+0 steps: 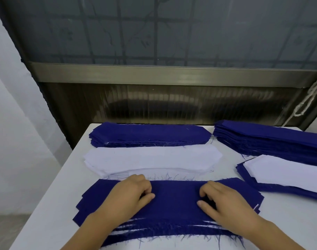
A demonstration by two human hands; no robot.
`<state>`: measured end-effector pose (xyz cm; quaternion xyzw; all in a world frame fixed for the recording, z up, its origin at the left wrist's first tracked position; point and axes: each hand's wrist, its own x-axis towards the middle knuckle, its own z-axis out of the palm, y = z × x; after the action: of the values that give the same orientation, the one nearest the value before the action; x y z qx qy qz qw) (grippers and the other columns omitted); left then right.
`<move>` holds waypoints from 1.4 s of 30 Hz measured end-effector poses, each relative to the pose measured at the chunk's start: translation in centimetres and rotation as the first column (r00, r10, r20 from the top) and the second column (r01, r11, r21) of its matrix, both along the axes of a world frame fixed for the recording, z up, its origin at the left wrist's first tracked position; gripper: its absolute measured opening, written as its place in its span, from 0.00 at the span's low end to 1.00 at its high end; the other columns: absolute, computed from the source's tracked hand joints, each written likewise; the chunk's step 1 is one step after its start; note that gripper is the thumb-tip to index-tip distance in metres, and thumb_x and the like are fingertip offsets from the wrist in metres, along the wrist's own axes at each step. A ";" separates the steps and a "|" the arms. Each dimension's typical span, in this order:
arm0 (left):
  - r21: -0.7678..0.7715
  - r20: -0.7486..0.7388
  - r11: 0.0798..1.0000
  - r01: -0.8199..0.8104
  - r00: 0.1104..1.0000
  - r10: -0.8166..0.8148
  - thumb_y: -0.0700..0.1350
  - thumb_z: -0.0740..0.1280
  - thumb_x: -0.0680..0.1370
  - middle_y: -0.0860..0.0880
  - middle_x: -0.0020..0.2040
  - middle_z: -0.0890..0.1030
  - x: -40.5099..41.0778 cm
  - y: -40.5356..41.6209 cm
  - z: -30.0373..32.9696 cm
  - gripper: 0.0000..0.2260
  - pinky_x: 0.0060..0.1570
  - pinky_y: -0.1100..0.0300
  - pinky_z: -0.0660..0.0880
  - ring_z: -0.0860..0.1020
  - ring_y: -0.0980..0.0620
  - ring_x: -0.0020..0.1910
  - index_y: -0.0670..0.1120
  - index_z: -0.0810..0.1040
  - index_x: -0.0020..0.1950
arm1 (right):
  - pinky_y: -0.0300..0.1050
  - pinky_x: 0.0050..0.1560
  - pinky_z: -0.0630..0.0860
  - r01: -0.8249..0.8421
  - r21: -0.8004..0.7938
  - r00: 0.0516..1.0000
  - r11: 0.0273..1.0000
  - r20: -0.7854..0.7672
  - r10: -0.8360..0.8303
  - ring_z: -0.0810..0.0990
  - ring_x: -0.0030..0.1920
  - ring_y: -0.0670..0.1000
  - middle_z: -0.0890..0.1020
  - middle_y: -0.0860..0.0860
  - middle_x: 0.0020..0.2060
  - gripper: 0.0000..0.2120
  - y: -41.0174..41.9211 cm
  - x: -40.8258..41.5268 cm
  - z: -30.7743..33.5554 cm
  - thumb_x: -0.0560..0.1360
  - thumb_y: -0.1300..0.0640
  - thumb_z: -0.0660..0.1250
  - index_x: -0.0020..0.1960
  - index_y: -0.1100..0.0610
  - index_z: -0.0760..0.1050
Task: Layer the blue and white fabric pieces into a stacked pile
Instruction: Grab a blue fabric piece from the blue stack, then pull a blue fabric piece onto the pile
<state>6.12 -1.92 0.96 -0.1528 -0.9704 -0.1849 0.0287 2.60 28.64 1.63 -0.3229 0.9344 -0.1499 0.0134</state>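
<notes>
Both hands, left hand point(130, 193) and right hand point(224, 201), fingers curled, pressing down the top blue piece point(175, 197) on the near layered pile point(154, 230). Step: squaring the layer. Next, likely: taking a piece from the white stack point(150, 159).

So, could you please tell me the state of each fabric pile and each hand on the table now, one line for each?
Layered pile: nearest the person, blue piece on top, white edges showing at its front, both hands pressing on it.
White stack: flat, untouched.
Far blue stack: flat, untouched.
Right blue stack: tall, untouched.
Right mixed pile: white on top of blue.
Left hand: fingers curled, on the blue top piece.
Right hand: fingers curled, on the same piece.
</notes>
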 end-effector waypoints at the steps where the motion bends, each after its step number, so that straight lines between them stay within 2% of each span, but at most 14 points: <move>1: 0.011 -0.013 1.000 -0.017 1.000 0.017 0.58 0.61 0.79 0.61 0.40 0.70 0.2 -0.3 -0.3 0.10 0.41 0.69 0.66 0.68 0.64 0.42 0.57 0.68 0.40 | 0.28 0.40 0.64 0.022 0.009 1.000 1.000 0.006 -0.022 0.68 0.40 0.36 0.67 0.35 0.37 0.07 0.4 -0.1 0.0 0.77 0.40 0.59 0.47 0.42 0.67; 7: -0.022 -0.016 0.997 -0.068 0.998 0.067 0.58 0.64 0.77 0.61 0.38 0.71 1.3 -3.6 -0.9 0.13 0.39 0.69 0.67 0.69 0.64 0.41 0.60 0.64 0.36 | 0.32 0.38 0.67 0.097 0.086 0.994 0.992 0.032 -0.100 0.71 0.41 0.40 0.70 0.39 0.34 0.06 4.0 -0.6 0.6 0.76 0.43 0.62 0.44 0.42 0.67; 11: -0.050 -0.014 0.996 -0.079 0.997 0.078 0.59 0.63 0.77 0.61 0.39 0.71 -0.3 -4.1 -0.1 0.09 0.42 0.68 0.69 0.70 0.63 0.42 0.59 0.70 0.39 | 0.33 0.37 0.69 0.143 0.117 0.986 0.983 0.067 -0.151 0.73 0.39 0.40 0.73 0.41 0.32 0.10 3.3 -2.8 1.7 0.76 0.46 0.64 0.38 0.43 0.66; 14: -0.039 -0.090 0.993 -0.110 0.990 0.106 0.57 0.63 0.78 0.62 0.46 0.75 -3.4 -3.3 0.8 0.07 0.46 0.68 0.70 0.72 0.62 0.45 0.57 0.77 0.48 | 0.35 0.40 0.72 0.162 -0.012 0.985 0.987 0.055 -0.161 0.75 0.41 0.41 0.75 0.40 0.39 0.06 1.2 -6.0 2.1 0.78 0.48 0.64 0.42 0.42 0.70; 16: -0.036 -0.148 0.990 -0.134 0.981 0.128 0.55 0.64 0.79 0.61 0.52 0.76 -6.1 -2.4 1.3 0.07 0.51 0.68 0.70 0.73 0.61 0.49 0.56 0.78 0.54 | 0.36 0.45 0.74 0.172 -0.097 0.985 0.980 0.024 -0.170 0.75 0.43 0.42 0.74 0.41 0.45 0.02 -0.7 -8.9 2.0 0.79 0.49 0.63 0.48 0.45 0.73; 19: 0.004 -0.180 0.982 -0.188 0.966 0.186 0.50 0.66 0.78 0.59 0.57 0.76 -10.3 -1.0 2.1 0.10 0.53 0.67 0.70 0.75 0.59 0.52 0.54 0.78 0.59 | 0.34 0.48 0.72 0.205 -0.146 0.977 0.968 -0.026 -0.211 0.74 0.48 0.43 0.73 0.41 0.49 0.05 -3.6 -13.4 1.4 0.79 0.51 0.64 0.54 0.48 0.74; 25: 0.078 -0.053 0.965 -0.251 0.965 0.256 0.46 0.63 0.80 0.52 0.62 0.76 -16.2 0.0 1.9 0.13 0.58 0.62 0.72 0.75 0.54 0.58 0.48 0.76 0.65 | 0.46 0.57 0.75 0.281 -0.145 0.959 0.949 0.019 -0.281 0.73 0.53 0.48 0.75 0.46 0.53 0.06 -6.3 -19.2 -0.3 0.80 0.51 0.62 0.56 0.49 0.73; 31: 0.076 0.037 0.961 -0.268 0.963 0.266 0.50 0.65 0.80 0.53 0.61 0.75 -18.3 0.2 1.1 0.15 0.62 0.58 0.72 0.72 0.54 0.60 0.51 0.75 0.66 | 0.46 0.57 0.74 0.283 -0.106 0.957 0.953 0.094 -0.274 0.73 0.50 0.46 0.73 0.43 0.48 0.04 -6.4 -21.1 -1.2 0.78 0.48 0.66 0.50 0.45 0.71; 34: 0.069 0.059 0.963 -0.261 0.964 0.258 0.51 0.66 0.79 0.53 0.61 0.74 -18.6 0.3 1.2 0.16 0.63 0.55 0.70 0.70 0.53 0.61 0.53 0.75 0.67 | 0.47 0.55 0.76 0.263 -0.094 0.959 0.960 0.136 -0.249 0.74 0.47 0.47 0.74 0.45 0.46 0.03 -6.5 -21.8 -0.9 0.78 0.50 0.66 0.48 0.47 0.73; 38: 0.113 0.113 0.957 -0.269 0.960 0.256 0.51 0.68 0.78 0.54 0.60 0.74 -19.0 0.2 1.4 0.16 0.63 0.52 0.71 0.70 0.53 0.61 0.53 0.76 0.66 | 0.43 0.53 0.76 0.277 -0.112 0.950 0.954 0.180 -0.255 0.76 0.48 0.47 0.76 0.47 0.48 0.04 -6.8 -22.7 -0.6 0.79 0.51 0.64 0.49 0.51 0.76; 42: 0.115 0.157 0.949 -0.294 0.949 0.275 0.56 0.68 0.77 0.54 0.59 0.73 -19.7 0.4 1.7 0.17 0.63 0.49 0.71 0.70 0.53 0.61 0.53 0.77 0.64 | 0.40 0.49 0.74 0.243 -0.012 0.959 0.970 0.156 -0.238 0.77 0.48 0.48 0.78 0.51 0.48 0.10 -7.0 -23.3 -0.1 0.82 0.52 0.58 0.51 0.56 0.76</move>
<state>-13.56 -1.55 2.69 0.0046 -0.9669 -0.2551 -0.0023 -20.68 21.60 1.56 -0.1946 0.9605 -0.1890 0.0619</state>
